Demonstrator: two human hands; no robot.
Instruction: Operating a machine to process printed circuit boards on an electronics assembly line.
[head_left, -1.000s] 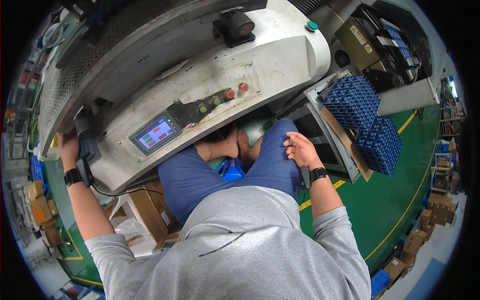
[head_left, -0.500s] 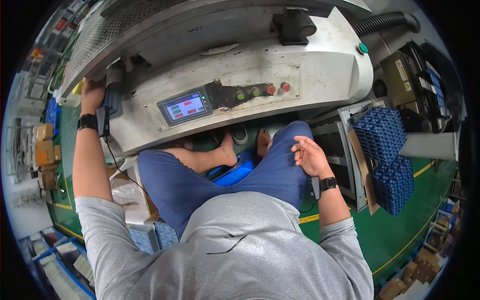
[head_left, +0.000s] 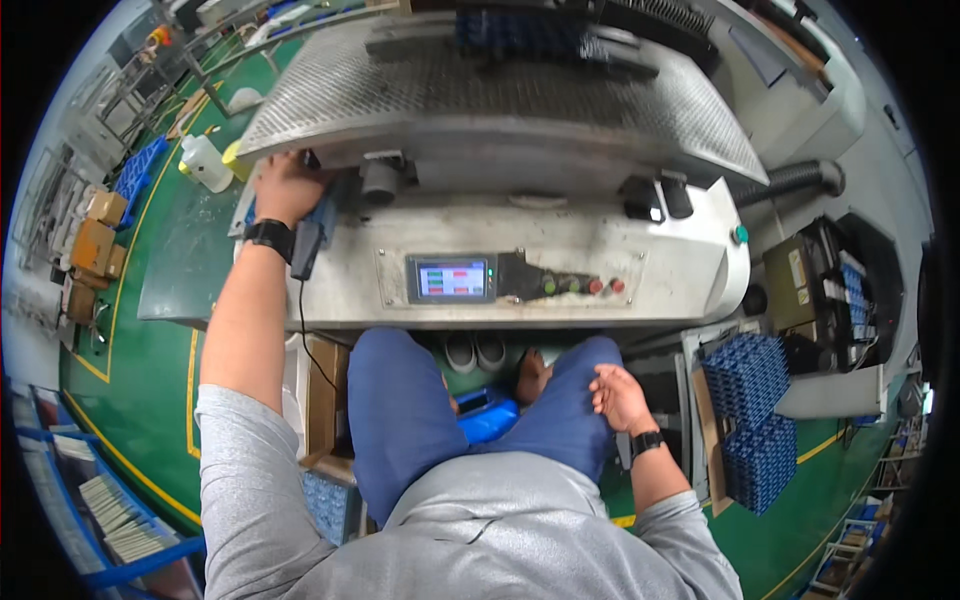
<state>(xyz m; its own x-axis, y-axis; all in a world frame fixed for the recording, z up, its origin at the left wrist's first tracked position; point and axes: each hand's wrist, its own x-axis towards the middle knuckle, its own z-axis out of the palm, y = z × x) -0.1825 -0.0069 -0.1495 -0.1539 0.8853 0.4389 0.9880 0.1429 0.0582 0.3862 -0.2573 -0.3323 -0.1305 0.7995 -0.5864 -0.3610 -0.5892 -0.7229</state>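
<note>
My left hand reaches to the left end of a white machine, just below the corner of a perforated metal plate. Its fingers are smeared and partly hidden, so any grip is unclear. Blue material lies right beside that hand. Over my right thigh, my right hand hangs with loosely curled, parted fingers and nothing in them. Each wrist carries a dark band with a small device. The machine's front has a lit touch panel and green and red buttons.
Dark blue gridded trays are stacked at the right. A blurred blue tray sits on the plate's far side. A white bottle stands past my left hand. An open cardboard box is beside my left leg; a cable hangs from the left wrist device.
My view has turned, bringing more of the perforated plate and the machine's left end into sight. My left hand stays near the plate's corner; my right hand stays over my thigh.
</note>
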